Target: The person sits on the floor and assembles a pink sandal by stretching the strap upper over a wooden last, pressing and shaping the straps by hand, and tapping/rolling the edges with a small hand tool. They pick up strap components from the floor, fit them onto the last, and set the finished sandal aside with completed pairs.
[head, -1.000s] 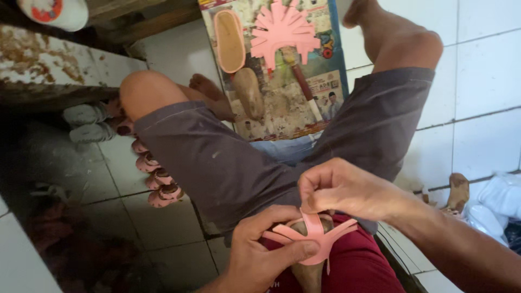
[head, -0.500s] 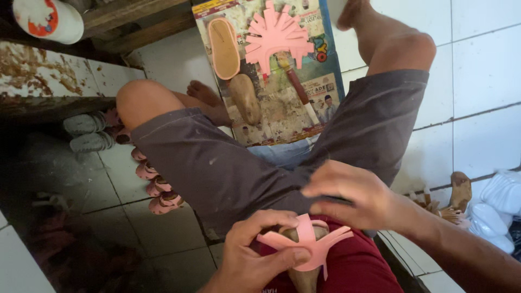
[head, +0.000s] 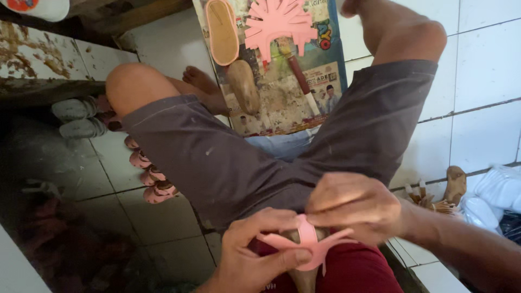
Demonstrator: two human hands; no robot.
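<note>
**Pink strap held over a wooden form in the lap**

A pink strap piece (head: 310,247), cut with several narrow arms that fan out from a central band, sits low in the lap, draped over a brown wooden form (head: 304,279) whose tip pokes out beneath it. The left hand (head: 255,260) is curled around the strap from below, thumb lying along one pink arm and pinning it. The right hand (head: 355,209) comes in from the other side with its fingers closed down on the top of the band, pinching it against the form. Both hands touch the strap and are close enough to brush each other.

Under them lies dark red cloth (head: 358,271), and above that the grey shorts (head: 228,163) of the seated person, knees spread wide over a white tiled floor (head: 483,70). Between the legs lies a printed board (head: 282,103) carrying a tan insole (head: 221,32), a pink star-shaped cutout (head: 279,24), a brown sole shape (head: 244,87) and a red-handled tool (head: 301,76). Near the left knee stand stacked pink pieces (head: 152,179) and two grey items (head: 76,116). By the right forearm lies a small brush (head: 434,201).
</note>
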